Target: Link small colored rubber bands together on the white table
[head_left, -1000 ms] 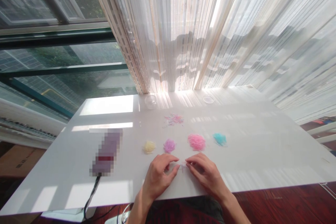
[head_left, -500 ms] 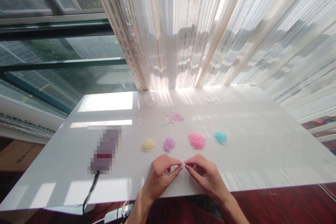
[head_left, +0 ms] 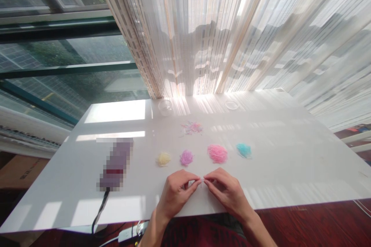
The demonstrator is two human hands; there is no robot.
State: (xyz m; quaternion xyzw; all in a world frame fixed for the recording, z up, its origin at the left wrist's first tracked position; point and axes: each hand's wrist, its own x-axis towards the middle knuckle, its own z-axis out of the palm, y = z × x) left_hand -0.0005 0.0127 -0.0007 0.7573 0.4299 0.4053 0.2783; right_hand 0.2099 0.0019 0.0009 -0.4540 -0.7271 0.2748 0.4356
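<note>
We pinch a thin pale strand [head_left: 202,180] between both hands above the white table [head_left: 284,158], its long axis seemingly crosswise, though it is too small to be sure. Our left hand [head_left: 176,191] and right hand [head_left: 227,189] grip it with closed fingertips from either side, about equally near. Beyond lie the yellow pile [head_left: 163,159], purple pile [head_left: 186,158], pink pile [head_left: 217,154] and turquoise pile [head_left: 244,150].

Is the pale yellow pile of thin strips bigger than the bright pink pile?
No, the bright pink pile of thin strips is clearly wider than the pale yellow pile.
</note>
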